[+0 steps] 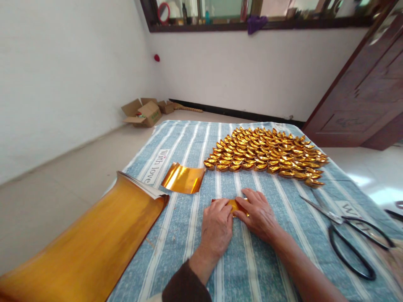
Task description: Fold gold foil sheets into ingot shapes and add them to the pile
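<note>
My left hand [217, 226] and my right hand [258, 214] both press down on a small folded piece of gold foil paper [235, 204] lying on the blue striped cloth [189, 235]. The fingertips of both hands meet over the paper and hide most of it. A loose curled gold foil sheet [183, 178] lies just beyond my left hand. Farther back, several folded gold paper ingots [267, 153] are laid out in tight rows.
A large stack of gold foil sheets [85, 247] hangs over the cloth's left edge. Black-handled scissors [346, 228] lie at the right. Open cardboard boxes [143, 112] sit on the floor by the far wall. A dark wooden door [368, 92] stands at the right.
</note>
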The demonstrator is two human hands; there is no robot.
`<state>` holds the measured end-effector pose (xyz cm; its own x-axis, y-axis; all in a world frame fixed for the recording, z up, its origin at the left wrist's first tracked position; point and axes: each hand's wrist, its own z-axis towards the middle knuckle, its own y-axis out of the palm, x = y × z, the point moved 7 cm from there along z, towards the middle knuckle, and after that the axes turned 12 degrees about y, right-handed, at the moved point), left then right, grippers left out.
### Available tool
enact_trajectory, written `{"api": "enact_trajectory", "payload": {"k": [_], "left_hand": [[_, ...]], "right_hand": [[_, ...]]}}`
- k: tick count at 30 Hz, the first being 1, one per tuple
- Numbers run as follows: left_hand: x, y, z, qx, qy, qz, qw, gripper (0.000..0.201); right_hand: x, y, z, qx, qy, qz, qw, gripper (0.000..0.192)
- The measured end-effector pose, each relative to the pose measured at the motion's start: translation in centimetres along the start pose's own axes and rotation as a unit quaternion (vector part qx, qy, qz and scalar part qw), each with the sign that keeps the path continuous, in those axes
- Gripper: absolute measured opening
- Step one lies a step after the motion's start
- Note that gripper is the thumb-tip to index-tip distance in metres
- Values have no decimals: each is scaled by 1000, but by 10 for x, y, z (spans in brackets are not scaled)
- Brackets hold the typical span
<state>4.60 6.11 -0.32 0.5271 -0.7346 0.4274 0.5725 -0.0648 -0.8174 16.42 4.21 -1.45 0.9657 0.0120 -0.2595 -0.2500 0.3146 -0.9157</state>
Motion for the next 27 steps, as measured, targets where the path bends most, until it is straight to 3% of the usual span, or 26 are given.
{"api": "enact_trajectory", "payload": {"k": [27], "left_hand": [[0, -1, 2, -15, -23, -3, 1000, 21]], "right_hand": [[7, 5, -2, -32, 29, 37, 998, 32]]}}
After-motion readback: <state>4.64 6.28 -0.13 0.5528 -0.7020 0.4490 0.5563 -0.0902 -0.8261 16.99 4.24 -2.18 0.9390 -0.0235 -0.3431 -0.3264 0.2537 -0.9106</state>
